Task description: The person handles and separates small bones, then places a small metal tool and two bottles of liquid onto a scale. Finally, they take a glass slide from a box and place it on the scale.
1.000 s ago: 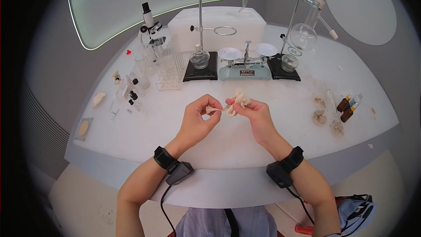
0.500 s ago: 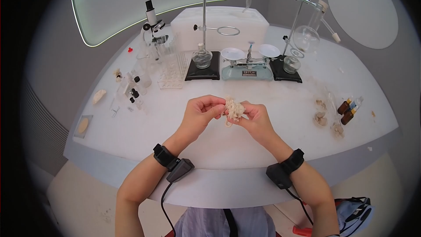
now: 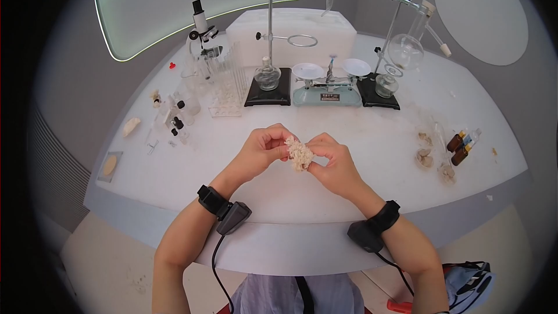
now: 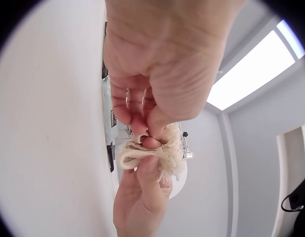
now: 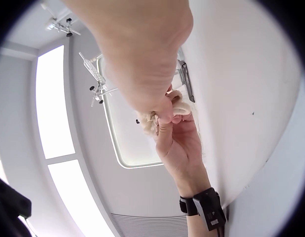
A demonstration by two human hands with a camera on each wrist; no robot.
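Observation:
A cream cotton cord (image 3: 300, 156), folded into loops with a bushy frayed end, is held between both hands above the front middle of the table. My left hand (image 3: 261, 148) pinches it from the left with thumb and fingertips. From the right, the thumb and fingers of my right hand (image 3: 334, 166) grip it near the frayed part. In the left wrist view the flat woven loop (image 4: 130, 155) sticks out to one side of the fingers, and the frayed tuft (image 4: 172, 153) spreads on the other. Part of the cord is hidden behind the fingertips.
Behind the hands stand a pan balance (image 3: 327, 94), two glass lamps (image 3: 267, 77) and iron stands (image 3: 271, 23). At left are a microscope (image 3: 200, 26), a test tube rack (image 3: 225, 112) and small dropper bottles (image 3: 178, 122). Brown bottles (image 3: 460, 156) lie at right beside pale clumps (image 3: 424, 158).
The frayed tuft has come down and left, from upright over the right hand to between both hands. The strand stretched toward the left hand earlier no longer shows; the hands have drawn closer.

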